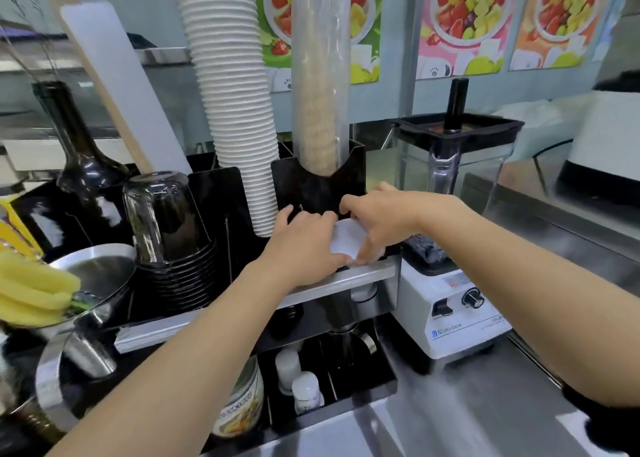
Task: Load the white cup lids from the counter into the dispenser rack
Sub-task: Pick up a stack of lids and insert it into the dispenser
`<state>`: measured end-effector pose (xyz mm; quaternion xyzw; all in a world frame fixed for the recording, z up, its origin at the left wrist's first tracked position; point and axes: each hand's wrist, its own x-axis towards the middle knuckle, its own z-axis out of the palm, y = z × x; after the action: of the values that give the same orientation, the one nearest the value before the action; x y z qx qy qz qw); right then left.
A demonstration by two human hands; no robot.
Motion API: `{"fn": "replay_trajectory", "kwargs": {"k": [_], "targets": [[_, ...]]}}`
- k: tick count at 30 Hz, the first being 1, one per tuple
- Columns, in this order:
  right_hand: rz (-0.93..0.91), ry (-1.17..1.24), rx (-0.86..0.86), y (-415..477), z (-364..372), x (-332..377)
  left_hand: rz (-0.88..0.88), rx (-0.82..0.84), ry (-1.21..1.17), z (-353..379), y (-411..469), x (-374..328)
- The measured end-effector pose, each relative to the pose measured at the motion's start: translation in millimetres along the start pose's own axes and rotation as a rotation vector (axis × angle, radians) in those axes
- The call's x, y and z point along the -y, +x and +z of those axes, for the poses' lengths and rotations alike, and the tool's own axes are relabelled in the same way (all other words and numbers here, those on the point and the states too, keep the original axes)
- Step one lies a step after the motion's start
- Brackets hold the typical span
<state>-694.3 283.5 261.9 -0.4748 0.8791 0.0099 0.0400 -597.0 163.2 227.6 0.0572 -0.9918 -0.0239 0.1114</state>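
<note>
A stack of white cup lids [347, 240] sits low in the front right compartment of the black dispenser rack [311, 186]. My left hand [306, 243] wraps its left side and my right hand [379, 219] presses its right side, thumbs meeting near the front edge. Both hands grip the stack, and most of it is hidden by my fingers. Behind this compartment stands a clear sleeve of brownish cups [320, 75], and to its left a tall stack of white paper cups [232, 99].
A blender [450, 234] on a white base stands close on the right. Stacked black cups [173, 234] fill the rack's left part, with a dark bottle [81, 151] behind. A steel bowl [97, 273] and yellow sponges [31, 293] lie at the left. Small bottles [304, 387] sit below the steel shelf.
</note>
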Motion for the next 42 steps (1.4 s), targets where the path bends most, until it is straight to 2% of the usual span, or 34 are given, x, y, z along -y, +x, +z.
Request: {"fn": "replay_trajectory", "kwargs": {"k": [6, 10, 16, 23, 28, 31, 35, 42], "targets": [[-0.009, -0.027, 0.013, 3, 13, 1, 0.021, 0.074, 0.045, 6, 10, 1], [-0.021, -0.014, 0.054, 10, 18, -2, 0.048, 0.059, 0.013, 10, 11, 5], [-0.045, 0.05, -0.019, 7, 20, -8, 0.101, -0.049, -0.005, 11, 2, 10], [-0.099, 0.19, -0.184, -22, 6, 3, 0.098, -0.261, -0.041, -8, -28, 13], [-0.214, 0.363, -0.351, -60, 8, 41, 0.037, -0.401, -0.126, -41, -91, 22], [-0.288, 0.478, -0.381, -86, 17, 76, -0.026, -0.434, -0.23, -54, -144, 33], [-0.332, 0.517, -0.355, -109, 39, 128, -0.098, -0.471, -0.3, -61, -222, 52], [-0.462, 0.554, -0.216, -120, 74, 240, -0.267, -0.417, -0.341, -47, -349, 90]]}}
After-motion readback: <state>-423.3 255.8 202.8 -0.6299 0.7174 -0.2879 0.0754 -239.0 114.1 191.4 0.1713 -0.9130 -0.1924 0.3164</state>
